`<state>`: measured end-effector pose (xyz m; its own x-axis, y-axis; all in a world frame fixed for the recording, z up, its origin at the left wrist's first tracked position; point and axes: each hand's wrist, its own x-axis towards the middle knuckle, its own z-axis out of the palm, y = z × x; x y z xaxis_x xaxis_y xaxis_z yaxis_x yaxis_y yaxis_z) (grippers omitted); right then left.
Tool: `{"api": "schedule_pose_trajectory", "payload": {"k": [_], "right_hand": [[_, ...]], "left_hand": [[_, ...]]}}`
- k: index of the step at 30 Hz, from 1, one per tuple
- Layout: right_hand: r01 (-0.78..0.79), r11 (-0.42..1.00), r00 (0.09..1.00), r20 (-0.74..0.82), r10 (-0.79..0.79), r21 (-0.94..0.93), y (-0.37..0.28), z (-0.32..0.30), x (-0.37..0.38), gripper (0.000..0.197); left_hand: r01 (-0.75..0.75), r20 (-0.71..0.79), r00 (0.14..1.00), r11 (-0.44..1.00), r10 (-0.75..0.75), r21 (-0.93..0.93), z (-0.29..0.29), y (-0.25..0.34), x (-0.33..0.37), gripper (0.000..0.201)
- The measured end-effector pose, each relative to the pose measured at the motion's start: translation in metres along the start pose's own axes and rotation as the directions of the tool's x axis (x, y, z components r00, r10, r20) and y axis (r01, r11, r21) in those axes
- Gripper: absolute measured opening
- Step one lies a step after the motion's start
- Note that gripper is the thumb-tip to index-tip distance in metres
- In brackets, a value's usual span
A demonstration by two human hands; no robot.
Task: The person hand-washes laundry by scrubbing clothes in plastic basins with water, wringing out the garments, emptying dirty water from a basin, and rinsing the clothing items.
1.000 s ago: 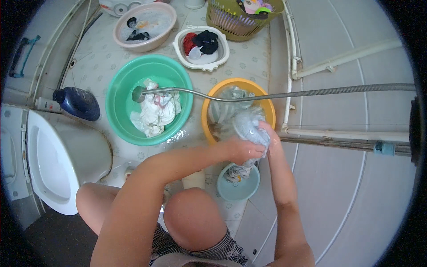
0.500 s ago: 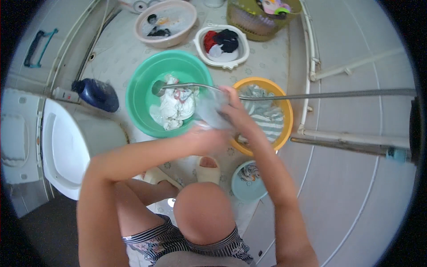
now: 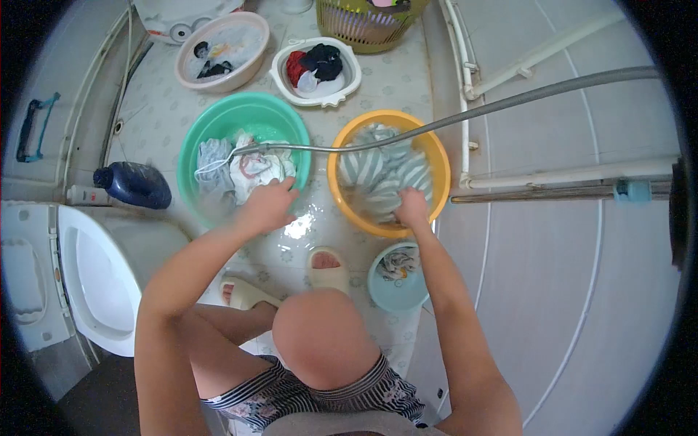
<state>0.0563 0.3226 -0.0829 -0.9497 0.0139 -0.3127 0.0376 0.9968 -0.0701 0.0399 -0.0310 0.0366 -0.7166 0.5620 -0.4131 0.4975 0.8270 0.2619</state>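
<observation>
My left hand is over the near right rim of the green basin, its fingers apart and holding nothing. Inside that basin lie a white cloth with pinkish marks and, left of it, a pale grey garment with a white cord. A metal shower handle on a grey hose lies across the basin; its head is not distinguishable among the cloth. My right hand reaches into the yellow basin, fingers bent onto a grey-and-white striped cloth; the fingertips are partly hidden.
A small light-blue basin holding cloth stands by my right forearm. Farther off are a pink basin, a white basin with red and black cloth, and an olive basket. A toilet and dark blue bottle are left.
The pale grey garment has left my hands and lies in the green basin. My hands have separated, the left toward the green basin, the right down into the yellow one. The view has shifted.
</observation>
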Motion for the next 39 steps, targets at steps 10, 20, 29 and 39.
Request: {"api": "schedule_pose_trajectory", "payload": {"k": [10,20,29,39], "right_hand": [[0.121,0.496,0.907,-0.298,0.296,0.860,-0.006,-0.258,-0.082,0.033],[0.299,0.759,0.866,-0.499,0.039,0.578,-0.020,-0.303,-0.084,0.030],[-0.045,0.879,0.979,-0.156,0.134,0.475,0.039,-0.121,0.022,0.048],[0.096,0.989,0.948,-0.292,-0.126,-0.115,-0.005,0.074,0.068,0.057]], "left_hand": [[-0.343,-0.266,0.935,0.778,0.233,-0.527,0.021,0.063,0.095,0.053],[-0.505,-0.559,0.822,0.317,-0.106,-0.803,-0.008,0.103,0.133,0.045],[0.007,-0.253,0.961,0.928,-0.109,-0.373,0.078,0.067,0.161,0.056],[0.078,-0.145,0.988,0.988,-0.059,0.134,0.139,0.062,0.216,0.056]]}}
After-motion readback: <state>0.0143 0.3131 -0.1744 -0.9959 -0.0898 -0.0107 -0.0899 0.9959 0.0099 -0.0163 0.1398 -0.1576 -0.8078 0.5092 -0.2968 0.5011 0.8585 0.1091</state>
